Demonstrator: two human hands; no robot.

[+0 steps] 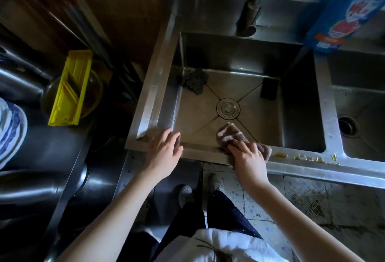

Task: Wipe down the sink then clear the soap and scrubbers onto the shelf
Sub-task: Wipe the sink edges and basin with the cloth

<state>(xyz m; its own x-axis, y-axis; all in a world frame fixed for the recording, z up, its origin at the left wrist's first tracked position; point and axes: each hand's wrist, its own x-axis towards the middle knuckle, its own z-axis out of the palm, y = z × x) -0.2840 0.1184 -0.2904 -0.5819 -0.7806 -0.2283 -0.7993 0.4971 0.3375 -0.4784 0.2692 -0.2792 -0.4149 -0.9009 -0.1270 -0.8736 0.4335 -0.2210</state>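
Steel sink [154, 86], dim kitchen, brown striped cloth [231, 134] — rumpled, draped over the front rim — pressed under right hand [249, 157], left hand [164, 149] empty, fingers spread on rim.

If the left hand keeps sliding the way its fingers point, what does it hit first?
Likely the sink's left inner wall, then the steel wool scrubber in the far-left corner. The left hand rests on the front rim; depth is unclear.

Brown cloth [231, 134] with pale stripes. Dull grey steel sink [229, 90]. Dark grey wire scrubber [194, 81]; black sponge [269, 89]. Blue soap bottle [343, 11], red-and-white label. Bright yellow slicer [70, 88]. Blue-and-white patterned plate [10, 130]. Yellow smears [306, 158] along the rim. Speckled pale floor tiles [270, 209].
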